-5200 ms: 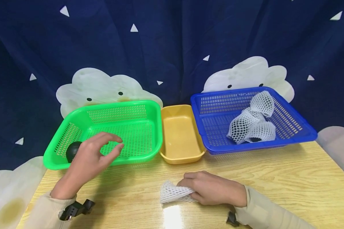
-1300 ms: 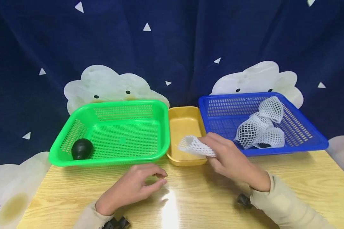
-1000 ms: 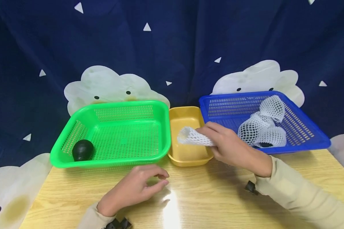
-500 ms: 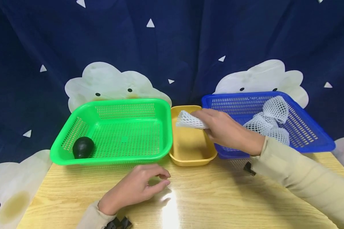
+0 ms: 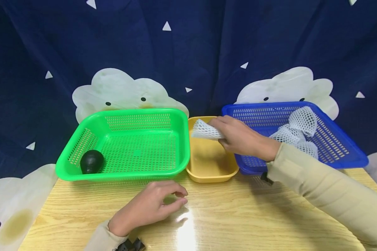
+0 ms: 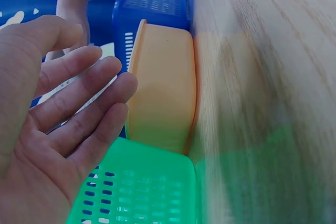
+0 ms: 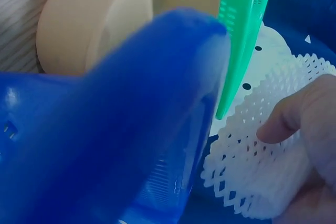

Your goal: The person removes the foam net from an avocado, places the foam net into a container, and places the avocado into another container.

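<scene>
Nearest me, the left hand [image 5: 149, 207] hangs over the wooden table [image 5: 238, 216]; its fingers are relaxed and loosely bent, with a gap between thumb and forefinger. Strapped at the wrist behind those fingers: a small black device [image 5: 130, 245].

Just beyond the left fingertips stands the yellow bin [image 5: 212, 170]. Above its far half I note the right hand [image 5: 238, 136], reaching in from a beige sleeve [image 5: 326, 191]. Its thumb and fingers pinch a white foam net [image 5: 205, 131], thumb on one face; the frilled end sticks out to the left of the fingertips, held up over the bin.

Left of the right fingers, and beyond the left ones, sits the green basket [image 5: 154, 150]. A dark round object [image 5: 92, 161] lies in its near left corner, well apart from both hands.

Under and to the right of the right hand: the blue basket [image 5: 353, 157]. White netted bundles [image 5: 303, 121] lie together in it, right of the fingers, partly behind the forearm; their contents I cannot tell.

Farthest, beyond all fingers, hangs a navy curtain [image 5: 128, 38] with clouds and triangles.
</scene>
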The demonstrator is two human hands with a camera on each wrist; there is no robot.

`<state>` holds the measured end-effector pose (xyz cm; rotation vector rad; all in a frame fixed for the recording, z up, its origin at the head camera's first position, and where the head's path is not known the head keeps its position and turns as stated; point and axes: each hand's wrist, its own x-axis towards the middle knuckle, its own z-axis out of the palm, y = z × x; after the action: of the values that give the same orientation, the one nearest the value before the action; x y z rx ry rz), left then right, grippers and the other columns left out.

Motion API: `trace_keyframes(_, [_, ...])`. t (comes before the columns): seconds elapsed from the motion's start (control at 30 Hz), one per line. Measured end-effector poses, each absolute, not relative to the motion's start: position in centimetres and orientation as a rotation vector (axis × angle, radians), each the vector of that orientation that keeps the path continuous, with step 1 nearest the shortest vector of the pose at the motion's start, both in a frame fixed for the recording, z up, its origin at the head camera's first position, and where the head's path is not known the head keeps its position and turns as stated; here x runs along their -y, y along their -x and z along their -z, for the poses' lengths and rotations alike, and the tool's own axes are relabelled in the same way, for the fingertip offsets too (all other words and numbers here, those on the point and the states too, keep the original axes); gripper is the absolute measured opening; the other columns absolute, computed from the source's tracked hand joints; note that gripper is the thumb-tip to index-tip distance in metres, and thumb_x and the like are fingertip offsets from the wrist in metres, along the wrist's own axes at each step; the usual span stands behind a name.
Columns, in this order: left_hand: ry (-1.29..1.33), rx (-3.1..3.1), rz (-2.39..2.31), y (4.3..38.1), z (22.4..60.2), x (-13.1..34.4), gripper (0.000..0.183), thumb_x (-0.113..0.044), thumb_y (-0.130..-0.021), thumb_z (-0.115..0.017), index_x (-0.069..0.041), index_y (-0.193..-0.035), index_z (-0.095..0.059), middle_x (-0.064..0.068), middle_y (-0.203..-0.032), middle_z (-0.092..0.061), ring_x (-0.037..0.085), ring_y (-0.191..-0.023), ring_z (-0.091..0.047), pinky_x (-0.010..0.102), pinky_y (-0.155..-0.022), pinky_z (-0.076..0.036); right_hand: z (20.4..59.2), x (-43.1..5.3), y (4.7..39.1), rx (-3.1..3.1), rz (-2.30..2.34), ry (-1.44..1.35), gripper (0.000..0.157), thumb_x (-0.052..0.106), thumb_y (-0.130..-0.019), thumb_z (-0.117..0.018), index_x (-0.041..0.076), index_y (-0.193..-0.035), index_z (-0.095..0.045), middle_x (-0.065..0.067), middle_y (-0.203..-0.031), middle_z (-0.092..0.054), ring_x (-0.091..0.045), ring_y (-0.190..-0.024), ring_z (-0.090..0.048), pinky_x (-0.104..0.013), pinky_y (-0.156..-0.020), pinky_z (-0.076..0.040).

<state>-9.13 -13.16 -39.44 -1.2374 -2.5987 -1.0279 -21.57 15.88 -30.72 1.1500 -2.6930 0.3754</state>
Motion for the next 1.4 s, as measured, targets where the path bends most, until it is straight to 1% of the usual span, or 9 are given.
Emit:
trace_keyframes(0.17, [1.229,2.608,1.026,9.1,39.5,13.1,0.016,-0.027,-0.102,-0.066,-0.015,-0.106,-0.075,-0.005,-0.101,-0.078,0.002,-0.095,-0.072,0.021,-0.085,-0.061,30.5,-15.7,22.0,2.743,-0.395,-1.167,0.047,-0.012,-0.083,-0.063,0.004,-0.127,-0.065,-0.011,-0.117,-0.071,-0.027,-0.101,-0.066,-0.047,-0.092,-0.060])
trace_keyframes(0.33, [1.233,2.603,1.024,9.1,39.5,13.1,0.016,-0.027,-0.102,-0.066,-0.015,-0.106,-0.075,-0.004,-0.101,-0.078,0.002,-0.095,-0.072,0.020,-0.086,-0.060,30.1,-15.4,22.2,2.787,-0.401,-1.160,0.052,-0.014,-0.083,-0.061,0.007,-0.130,-0.065,-0.009,-0.116,-0.071,-0.025,-0.096,-0.067,-0.044,-0.087,-0.062])
trace_keyframes(0.53, [1.222,2.625,1.018,9.1,39.5,13.1,0.017,-0.029,-0.102,-0.065,-0.015,-0.106,-0.075,-0.005,-0.101,-0.078,0.002,-0.096,-0.072,0.021,-0.085,-0.061,30.1,-15.2,23.0,2.771,-0.384,-1.152,0.045,-0.012,-0.084,-0.060,0.007,-0.124,-0.065,-0.009,-0.104,-0.071,-0.025,-0.088,-0.065,-0.042,-0.080,-0.060])
trace_keyframes(0.73, [1.220,2.634,1.009,9.1,39.6,13.1,0.018,-0.029,-0.102,-0.065,-0.015,-0.107,-0.075,-0.005,-0.102,-0.078,0.003,-0.097,-0.072,0.021,-0.086,-0.061,30.3,-14.9,24.2,2.771,-0.415,-1.113,0.037,-0.012,-0.083,-0.060,0.006,-0.114,-0.067,-0.009,-0.099,-0.073,-0.026,-0.087,-0.067,-0.045,-0.082,-0.059])
trace_keyframes(0.93, [1.214,2.640,1.009,9.1,39.5,13.1,0.018,-0.030,-0.102,-0.065,-0.015,-0.107,-0.075,-0.006,-0.103,-0.078,0.003,-0.097,-0.073,0.021,-0.087,-0.061,30.1,-14.7,25.1,2.838,-0.443,-1.090,0.033,-0.012,-0.083,-0.060,0.009,-0.107,-0.065,-0.007,-0.092,-0.072,-0.024,-0.081,-0.064,-0.042,-0.076,-0.058])
trace_keyframes(1.03, [1.208,2.651,1.014,9.1,39.5,13.2,0.018,-0.030,-0.103,-0.065,-0.016,-0.107,-0.075,-0.006,-0.103,-0.078,0.003,-0.097,-0.072,0.022,-0.087,-0.061,30.1,-14.3,25.6,2.880,-0.416,-1.082,0.031,-0.012,-0.083,-0.060,0.010,-0.105,-0.063,-0.007,-0.088,-0.069,-0.023,-0.078,-0.060,-0.040,-0.073,-0.055])
trace_keyframes(1.17, [1.205,2.667,1.015,9.0,39.4,13.3,0.020,-0.032,-0.103,-0.064,-0.016,-0.108,-0.075,-0.007,-0.103,-0.078,0.001,-0.097,-0.071,0.022,-0.087,-0.060,30.1,-13.9,26.4,2.918,-0.340,-1.085,0.029,-0.011,-0.084,-0.058,0.008,-0.105,-0.062,-0.009,-0.085,-0.067,-0.024,-0.075,-0.059,-0.040,-0.070,-0.053])
trace_keyframes(1.27, [1.206,2.679,1.009,9.1,39.3,13.3,0.021,-0.033,-0.103,-0.063,-0.016,-0.109,-0.075,-0.006,-0.104,-0.078,0.001,-0.097,-0.071,0.022,-0.087,-0.060,30.1,-13.6,26.8,2.962,-0.292,-1.075,0.029,-0.012,-0.084,-0.057,0.006,-0.106,-0.062,-0.011,-0.085,-0.067,-0.027,-0.075,-0.060,-0.041,-0.069,-0.054])
trace_keyframes(1.4, [1.218,2.686,1.002,9.1,39.2,13.2,0.023,-0.034,-0.103,-0.063,-0.016,-0.110,-0.075,-0.005,-0.106,-0.078,0.001,-0.097,-0.070,0.022,-0.087,-0.060,30.3,-13.2,27.4,3.025,-0.239,-1.050,0.031,-0.012,-0.083,-0.061,0.006,-0.108,-0.064,-0.012,-0.089,-0.069,-0.028,-0.078,-0.063,-0.044,-0.072,-0.057])
